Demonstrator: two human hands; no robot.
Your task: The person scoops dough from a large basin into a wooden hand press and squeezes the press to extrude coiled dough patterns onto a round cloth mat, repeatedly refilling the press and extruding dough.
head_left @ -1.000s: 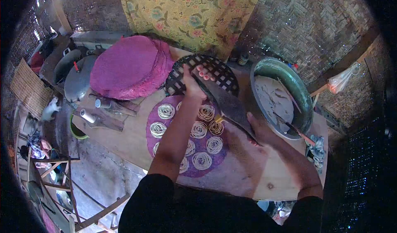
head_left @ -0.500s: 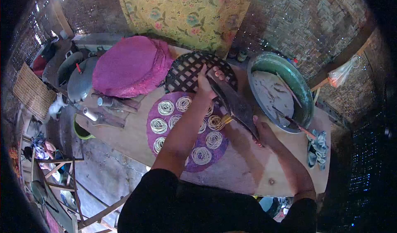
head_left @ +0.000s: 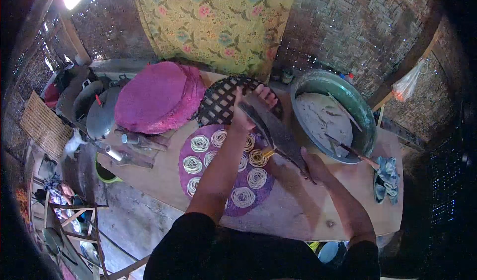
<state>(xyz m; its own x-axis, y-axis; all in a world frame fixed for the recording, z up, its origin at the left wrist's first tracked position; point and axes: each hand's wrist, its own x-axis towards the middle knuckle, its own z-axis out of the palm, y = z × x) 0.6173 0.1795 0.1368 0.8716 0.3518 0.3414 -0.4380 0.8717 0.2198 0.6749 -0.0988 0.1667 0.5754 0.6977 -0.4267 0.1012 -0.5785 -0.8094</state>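
Note:
My left hand (head_left: 254, 107) is wrapped around the upper end of a dark wooden hand press (head_left: 280, 136), fingers curled over its far side. At the press's lower right end, my right hand (head_left: 315, 168) grips the other handle. A yellowish nozzle (head_left: 268, 153) sticks out of the press's left side, just over a coil of dough strands (head_left: 258, 158). This coil lies at the right edge of a round purple mat (head_left: 226, 209). Several pale coils (head_left: 243, 197) of thin strands are spread over the mat, some hidden behind my left forearm.
Beyond the mat is a black lattice tray (head_left: 211, 103). Stacked pink round sheets (head_left: 149, 98) stand to its left. On the right are a green basin (head_left: 365, 126) of pale dough with sticks in it, and a crumpled cloth (head_left: 386, 180). Bottles (head_left: 134, 158) lie left on the wooden table (head_left: 293, 215).
The camera view has tilted up a little, so the table sits lower in the picture. Both hands keep hold of the press, and its nozzle stays by the same coil.

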